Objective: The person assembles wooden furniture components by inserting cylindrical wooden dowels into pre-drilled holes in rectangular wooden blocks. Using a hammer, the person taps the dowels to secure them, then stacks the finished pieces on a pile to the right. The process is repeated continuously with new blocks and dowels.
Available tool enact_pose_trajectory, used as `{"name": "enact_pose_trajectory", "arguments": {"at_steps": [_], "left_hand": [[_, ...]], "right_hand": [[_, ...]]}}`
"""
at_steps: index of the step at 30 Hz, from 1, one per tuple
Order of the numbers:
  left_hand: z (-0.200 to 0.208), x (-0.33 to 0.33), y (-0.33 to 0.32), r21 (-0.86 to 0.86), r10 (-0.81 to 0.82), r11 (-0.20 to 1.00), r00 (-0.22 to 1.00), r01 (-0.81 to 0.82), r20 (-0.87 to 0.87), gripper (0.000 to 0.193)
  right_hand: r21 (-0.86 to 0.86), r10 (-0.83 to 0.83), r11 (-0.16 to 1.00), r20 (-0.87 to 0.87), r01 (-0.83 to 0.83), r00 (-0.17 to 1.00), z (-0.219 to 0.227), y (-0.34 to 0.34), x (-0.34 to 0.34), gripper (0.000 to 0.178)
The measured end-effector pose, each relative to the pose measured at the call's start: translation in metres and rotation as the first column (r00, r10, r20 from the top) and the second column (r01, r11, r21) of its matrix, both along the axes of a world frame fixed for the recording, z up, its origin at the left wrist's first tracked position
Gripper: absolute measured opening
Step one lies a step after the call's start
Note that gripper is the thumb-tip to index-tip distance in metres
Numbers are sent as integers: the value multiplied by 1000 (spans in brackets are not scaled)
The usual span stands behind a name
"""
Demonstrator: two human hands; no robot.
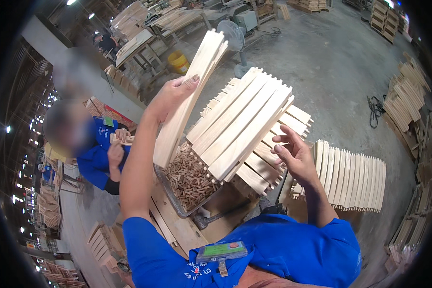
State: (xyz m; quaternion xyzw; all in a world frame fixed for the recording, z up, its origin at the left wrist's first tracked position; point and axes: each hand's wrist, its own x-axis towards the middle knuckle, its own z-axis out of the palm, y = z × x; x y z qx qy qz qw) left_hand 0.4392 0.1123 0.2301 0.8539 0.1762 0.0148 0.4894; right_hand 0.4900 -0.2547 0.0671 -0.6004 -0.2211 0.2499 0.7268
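Note:
My left hand (172, 98) is raised and closed around a few long pale wooden slats (200, 67), stood on end at a tilt. Their lower ends reach down to a tray (185, 211) heaped with short wooden dowels (187, 178). Just right of it lies a stack of slats (245, 122) with dowel pegs sticking out of their ends, laid over more slats underneath. Beside that stack's right edge is my right hand (297, 156), its fingers curved apart with nothing between them. Whether its fingertips touch a slat, I cannot tell.
A second pile of pegged slats (353, 177) lies at the right. On the left, a co-worker in a blue shirt (98, 161) handles a small wooden piece. Farther off stand a fan (231, 36), a yellow bucket (178, 62) and stacked boards (405, 96). A hammer (201, 221) lies near the tray.

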Motion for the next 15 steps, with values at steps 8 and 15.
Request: {"name": "enact_pose_trajectory", "arguments": {"at_steps": [8,15], "left_hand": [[-114,83,57,-258,-126,961,989,102,-76,70],[-146,111,59,-314,-204,939,965,145,-166,74]], "right_hand": [[21,100,995,-335,-99,937,-28,29,17,92],[23,161,987,-318,-162,934,-44,42,14,90]]}}
